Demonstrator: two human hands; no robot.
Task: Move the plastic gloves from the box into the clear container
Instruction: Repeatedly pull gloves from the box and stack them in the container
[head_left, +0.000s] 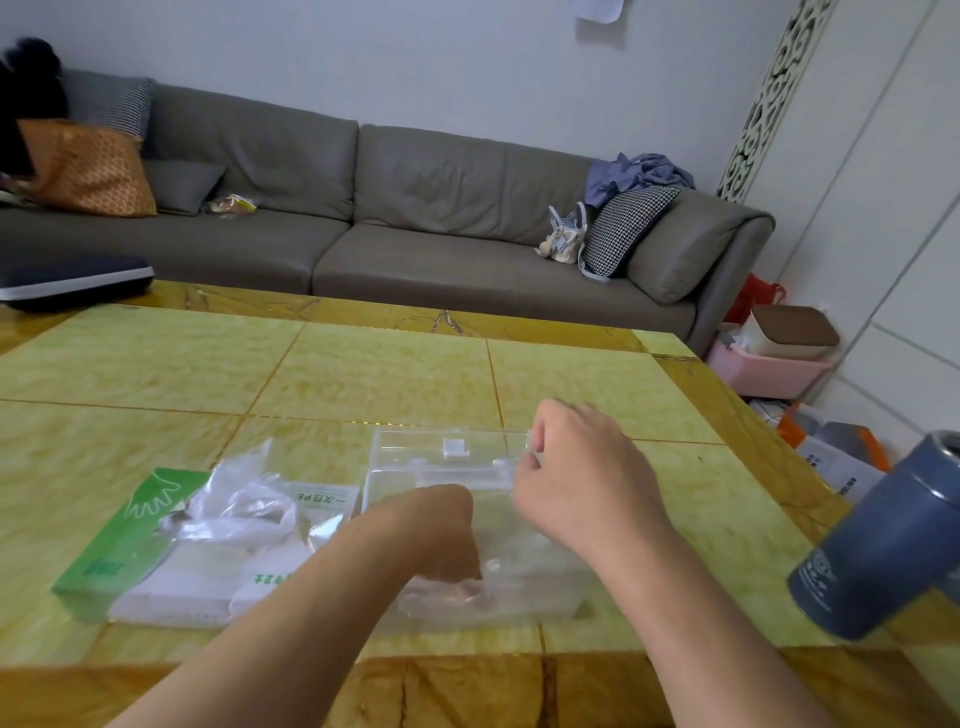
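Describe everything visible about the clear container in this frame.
The clear container is a see-through, hard-looking plastic box lying on the yellow table, just right of the glove box. Its hinged lid stands open at the far side, with a small white clasp on it. The right hand pinches the lid's right edge; the left hand reaches inside, pressing down thin plastic gloves.

view: head | looking forward and down, tilted | close over table (363, 374) | sofa (415, 208) lying beyond

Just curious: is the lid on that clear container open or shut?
Open. The lid stands raised at the clear container's far edge, the right hand pinches its corner, and the left hand reaches inside.
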